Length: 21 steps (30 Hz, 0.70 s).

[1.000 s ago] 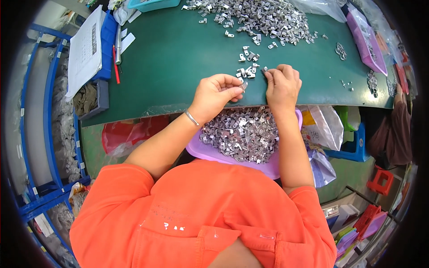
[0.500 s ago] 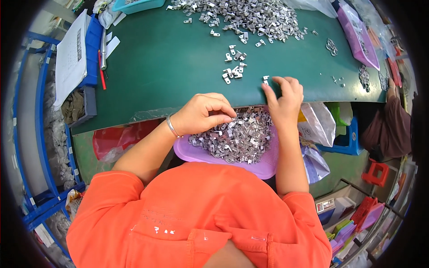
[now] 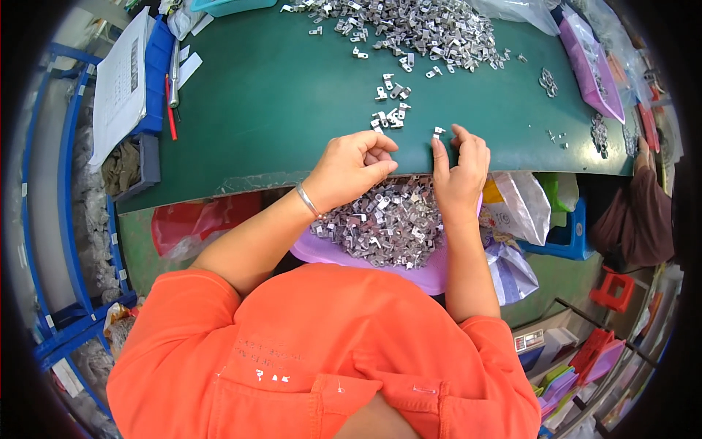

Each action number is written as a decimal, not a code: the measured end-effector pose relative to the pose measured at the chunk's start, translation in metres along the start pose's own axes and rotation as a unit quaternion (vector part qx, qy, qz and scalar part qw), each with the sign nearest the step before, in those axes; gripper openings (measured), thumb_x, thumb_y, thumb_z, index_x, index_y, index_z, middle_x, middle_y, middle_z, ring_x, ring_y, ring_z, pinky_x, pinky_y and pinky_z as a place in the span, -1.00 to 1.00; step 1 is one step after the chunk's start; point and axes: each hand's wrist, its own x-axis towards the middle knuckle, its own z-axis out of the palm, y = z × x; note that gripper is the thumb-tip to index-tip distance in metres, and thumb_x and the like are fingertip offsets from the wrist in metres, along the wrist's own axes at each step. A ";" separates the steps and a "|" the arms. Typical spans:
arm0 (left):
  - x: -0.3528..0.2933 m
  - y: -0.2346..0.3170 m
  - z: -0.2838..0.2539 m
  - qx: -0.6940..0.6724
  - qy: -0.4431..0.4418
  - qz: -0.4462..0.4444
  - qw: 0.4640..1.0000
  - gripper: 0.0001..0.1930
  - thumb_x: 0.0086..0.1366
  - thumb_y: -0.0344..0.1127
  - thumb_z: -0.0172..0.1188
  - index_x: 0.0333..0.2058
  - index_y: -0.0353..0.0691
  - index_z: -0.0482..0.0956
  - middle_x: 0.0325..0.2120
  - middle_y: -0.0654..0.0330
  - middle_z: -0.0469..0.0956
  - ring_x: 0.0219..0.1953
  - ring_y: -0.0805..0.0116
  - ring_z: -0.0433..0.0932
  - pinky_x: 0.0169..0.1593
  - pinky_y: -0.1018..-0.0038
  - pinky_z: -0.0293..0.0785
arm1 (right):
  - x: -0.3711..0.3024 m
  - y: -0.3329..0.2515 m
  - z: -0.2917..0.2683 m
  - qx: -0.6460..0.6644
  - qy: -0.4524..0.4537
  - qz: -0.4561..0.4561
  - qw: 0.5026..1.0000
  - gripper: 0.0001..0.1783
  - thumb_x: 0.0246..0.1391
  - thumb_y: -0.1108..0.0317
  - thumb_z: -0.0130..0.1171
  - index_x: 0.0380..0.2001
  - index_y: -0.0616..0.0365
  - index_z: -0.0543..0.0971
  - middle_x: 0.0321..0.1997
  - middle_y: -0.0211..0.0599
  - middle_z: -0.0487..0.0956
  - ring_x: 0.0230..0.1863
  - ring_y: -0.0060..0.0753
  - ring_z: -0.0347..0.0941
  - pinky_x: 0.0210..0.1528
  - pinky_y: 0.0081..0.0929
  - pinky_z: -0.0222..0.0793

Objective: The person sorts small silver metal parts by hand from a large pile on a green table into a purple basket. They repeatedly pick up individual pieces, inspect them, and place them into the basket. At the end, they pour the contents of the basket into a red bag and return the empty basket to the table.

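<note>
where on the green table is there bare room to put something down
Widest bare patch: the green table between the papers at its left edge and the small cluster of metal parts. A smaller one lies right of the right hand, before the purple tray. Crowded: the far edge under the big parts pile, and the lap tray.

Tiny silver metal bracket (image 3: 438, 132) pinched up at the right fingertips, just over the green table's near edge. At its 10 o'clock, a loose little cluster of the same brackets (image 3: 389, 117) lies flat.
</note>
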 end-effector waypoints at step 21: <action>-0.012 -0.006 0.005 -0.347 -0.006 0.003 0.938 -0.84 0.27 -0.55 0.20 -0.17 -0.43 0.56 -0.30 0.07 0.64 -0.25 0.40 0.64 -0.15 0.53 0.60 | -0.017 -0.035 -0.016 0.325 -0.112 0.102 0.933 -0.78 -0.04 0.61 0.30 -0.25 0.29 0.63 -0.26 -0.23 0.64 -0.32 -0.47 0.55 -0.25 -0.56 0.47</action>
